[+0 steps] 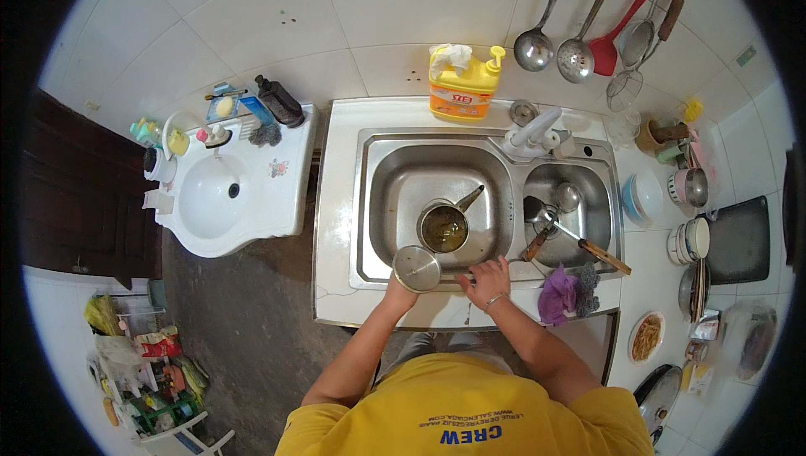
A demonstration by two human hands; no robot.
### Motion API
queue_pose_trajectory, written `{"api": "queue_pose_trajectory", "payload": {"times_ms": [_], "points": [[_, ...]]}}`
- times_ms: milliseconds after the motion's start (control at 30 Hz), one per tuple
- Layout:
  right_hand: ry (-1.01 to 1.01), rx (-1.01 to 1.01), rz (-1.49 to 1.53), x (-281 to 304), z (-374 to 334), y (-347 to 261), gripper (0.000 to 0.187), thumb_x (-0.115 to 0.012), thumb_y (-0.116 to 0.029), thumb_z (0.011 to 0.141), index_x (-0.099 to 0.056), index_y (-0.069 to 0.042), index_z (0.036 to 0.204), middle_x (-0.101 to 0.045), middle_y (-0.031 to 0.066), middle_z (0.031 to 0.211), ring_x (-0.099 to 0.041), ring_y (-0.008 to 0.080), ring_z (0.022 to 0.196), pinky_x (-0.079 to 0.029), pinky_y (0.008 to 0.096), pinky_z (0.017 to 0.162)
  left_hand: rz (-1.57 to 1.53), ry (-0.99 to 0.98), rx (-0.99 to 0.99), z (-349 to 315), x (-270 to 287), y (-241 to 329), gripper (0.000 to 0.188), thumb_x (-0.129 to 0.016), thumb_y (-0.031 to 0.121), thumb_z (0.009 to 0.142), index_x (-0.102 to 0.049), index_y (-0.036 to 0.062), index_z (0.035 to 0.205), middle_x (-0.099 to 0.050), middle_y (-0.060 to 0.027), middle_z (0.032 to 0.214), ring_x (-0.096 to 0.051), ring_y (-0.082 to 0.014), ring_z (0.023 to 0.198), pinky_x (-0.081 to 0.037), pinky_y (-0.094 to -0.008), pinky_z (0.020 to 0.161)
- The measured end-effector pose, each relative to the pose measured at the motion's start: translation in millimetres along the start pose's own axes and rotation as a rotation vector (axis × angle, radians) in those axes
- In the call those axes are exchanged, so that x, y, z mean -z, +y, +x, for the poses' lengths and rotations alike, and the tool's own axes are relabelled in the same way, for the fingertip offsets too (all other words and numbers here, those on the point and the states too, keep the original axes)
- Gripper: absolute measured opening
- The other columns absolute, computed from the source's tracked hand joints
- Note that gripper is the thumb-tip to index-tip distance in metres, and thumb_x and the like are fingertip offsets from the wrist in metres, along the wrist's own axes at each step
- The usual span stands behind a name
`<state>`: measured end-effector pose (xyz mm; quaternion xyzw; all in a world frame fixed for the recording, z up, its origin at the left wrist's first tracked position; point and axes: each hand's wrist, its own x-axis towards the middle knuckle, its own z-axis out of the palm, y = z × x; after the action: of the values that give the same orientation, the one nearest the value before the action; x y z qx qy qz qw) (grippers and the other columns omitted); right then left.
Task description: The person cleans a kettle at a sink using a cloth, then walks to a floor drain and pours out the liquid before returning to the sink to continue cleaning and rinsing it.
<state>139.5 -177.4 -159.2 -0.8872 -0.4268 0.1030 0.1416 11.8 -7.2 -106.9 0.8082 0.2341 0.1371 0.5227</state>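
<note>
My left hand [400, 295] is closed on a round metal lid [417, 268], held over the front rim of the large basin; the lid hides most of its fingers. A small saucepan [434, 242] with greenish-brown liquid sits in that basin, its handle [471, 197] pointing to the far right. Nearer the front edge, my right hand [488, 283] has its fingers apart and holds nothing. It lies by the rim of the steel double sink [361, 229], right of the lid.
Wooden-handled utensils [592, 256] lie in the small basin, one reaching over its rim. A purple cloth [557, 296] and grey scrubber [587, 288] rest at the front right. Behind stand a yellow pump jug [462, 91] and a white faucet [534, 133]. Bowls [642, 197] stand on the right.
</note>
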Motion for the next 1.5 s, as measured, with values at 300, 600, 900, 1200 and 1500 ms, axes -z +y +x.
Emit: {"api": "queue_pose_trajectory", "payload": {"times_ms": [300, 600, 900, 1200, 1500], "points": [[-0.034, 0.000, -0.016, -1.2, 0.1, 1.3, 0.041, -0.049, -0.044, 0.077, -0.064, -0.007, 0.086, -0.061, 0.0078, 0.087, -0.050, 0.0220, 0.093, -0.019, 0.0427, 0.099, -0.181, 0.011, 0.258, 13.0, 8.6, 13.1, 0.033, -0.050, 0.030, 0.082, -0.047, -0.0014, 0.075, -0.047, -0.0087, 0.068, -0.043, -0.0189, 0.063, -0.036, -0.0318, 0.059], [-0.076, -0.014, -0.028, 4.1, 1.1, 2.0, 0.042, -0.046, -0.044, 0.078, -0.064, -0.007, 0.087, -0.061, 0.0078, 0.089, -0.050, 0.0228, 0.095, -0.019, 0.0434, 0.099, -0.240, 0.071, 0.368, 42.5, 9.2, 9.6, 0.046, -0.046, 0.040, 0.085, -0.049, -0.0020, 0.067, -0.041, -0.0029, 0.058, -0.038, -0.0113, 0.059, -0.034, -0.0289, 0.054], [-0.043, -0.016, 0.014, 1.5, -0.7, 7.9, 0.043, -0.044, -0.044, 0.079, -0.063, -0.006, 0.084, -0.060, 0.0091, 0.087, -0.049, 0.0237, 0.094, -0.018, 0.0432, 0.100, -0.288, 0.133, 0.424, 22.2, 39.9, 6.7, 0.042, -0.051, 0.034, 0.083, -0.046, 0.0008, 0.058, -0.040, 0.0022, 0.058, -0.036, -0.0086, 0.059, -0.031, -0.0278, 0.053], [-0.081, -0.009, 0.013, 1.9, -4.3, 8.8, 0.044, -0.042, -0.045, 0.080, -0.062, -0.006, 0.086, -0.059, 0.0111, 0.091, -0.047, 0.0248, 0.100, -0.017, 0.0431, 0.100, -0.205, 0.052, 0.411, 58.5, -0.5, 12.2, 0.047, -0.049, 0.039, 0.083, -0.046, -0.0011, 0.059, -0.042, 0.0018, 0.058, -0.038, -0.0099, 0.059, -0.031, -0.0267, 0.053], [-0.139, -0.025, 0.012, 6.1, -4.2, 8.7, 0.046, -0.040, -0.046, 0.081, -0.063, -0.007, 0.091, -0.059, 0.0105, 0.094, -0.046, 0.0242, 0.103, -0.014, 0.0435, 0.101, -0.172, 0.101, 0.260, 44.9, 9.2, -11.3, 0.042, -0.047, 0.042, 0.083, -0.038, 0.0126, 0.054, -0.034, 0.0047, 0.051, -0.027, -0.0063, 0.046, -0.020, -0.0237, 0.043]]}}
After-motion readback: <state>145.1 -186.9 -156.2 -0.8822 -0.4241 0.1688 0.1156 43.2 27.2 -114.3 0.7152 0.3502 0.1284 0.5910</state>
